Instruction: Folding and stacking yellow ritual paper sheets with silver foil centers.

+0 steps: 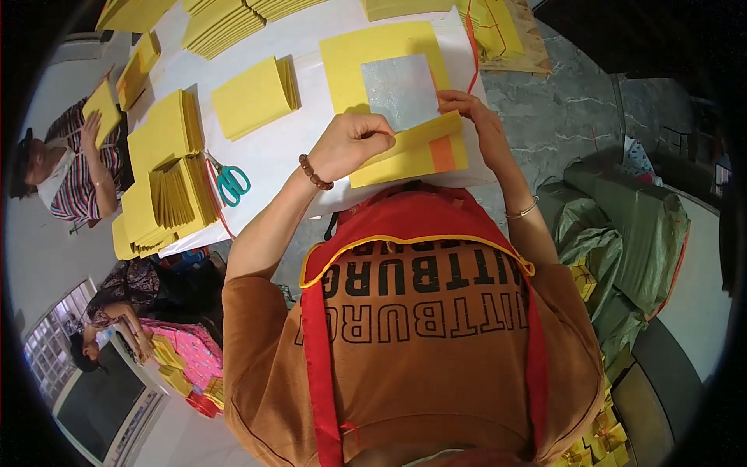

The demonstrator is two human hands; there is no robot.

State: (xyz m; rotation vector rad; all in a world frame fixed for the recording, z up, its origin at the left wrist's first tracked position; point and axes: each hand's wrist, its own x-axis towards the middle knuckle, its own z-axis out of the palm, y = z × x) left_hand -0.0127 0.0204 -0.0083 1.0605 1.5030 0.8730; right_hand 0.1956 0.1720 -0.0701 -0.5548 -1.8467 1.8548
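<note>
A large yellow paper sheet [340, 64] lies at the table's front edge, with a shiny silver-grey square [401, 87] on it. Its near part is a yellow flap [405, 159] with an orange patch [442, 155], and the flap's far edge stands raised. My left hand [348, 145] is closed, thumb and forefinger pressed together at the left end of that raised edge. At the other end my right hand [476, 117] has its fingers bent round the corner of the paper; its thumb is hidden.
Teal-handled scissors [233, 185] lie left of my left forearm. Folded yellow stacks [253, 97] stand across the white table [299, 159]. Two people [82, 159] are at the left, one holding yellow paper. Green-wrapped bundles [634, 233] stand at the right.
</note>
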